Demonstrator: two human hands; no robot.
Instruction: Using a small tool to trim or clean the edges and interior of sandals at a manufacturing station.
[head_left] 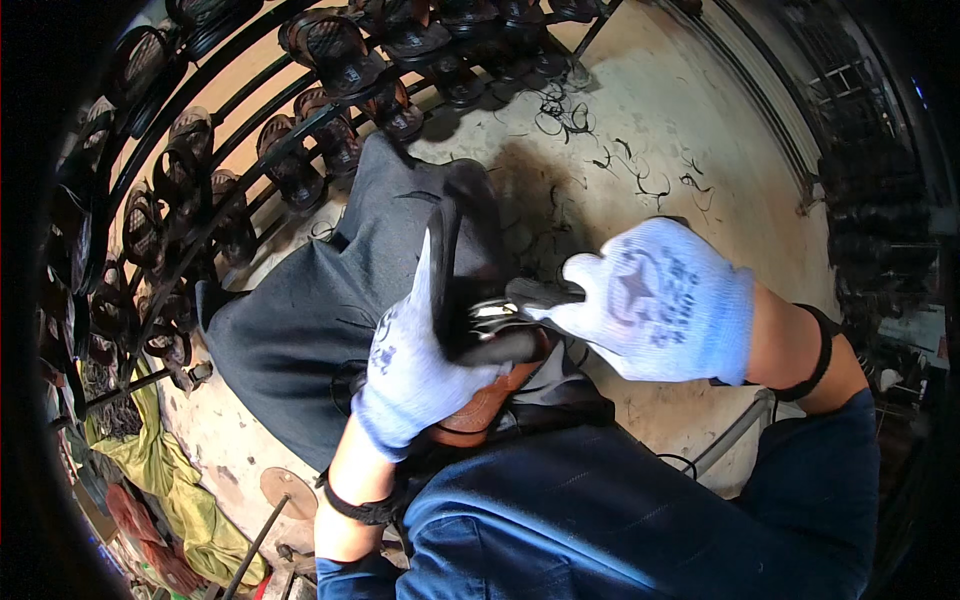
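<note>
My left hand [415,340], in a white knit glove with black-coated fingers, is wrapped round a brown sandal [480,405] over my lap. Its forefinger points up along the dark cloth, and the hand hides much of the sandal. From the right comes my right hand [645,305], gloved alike, its fingers closed in a pinch. At those fingertips, just above the sandal, a small shiny metal tool [495,312] shows; its exact kind is hard to make out. Dark grey cloth [310,290] covers my legs beneath both hands.
Racks of dark sandals [335,55] stand ahead and to the left. Thin black trimmings [625,165] lie scattered over the pale floor [700,110]. Yellow-green cloth [170,470] is heaped at lower left, near a round-based metal rod [265,535]. Dark shelving [875,220] lines the right.
</note>
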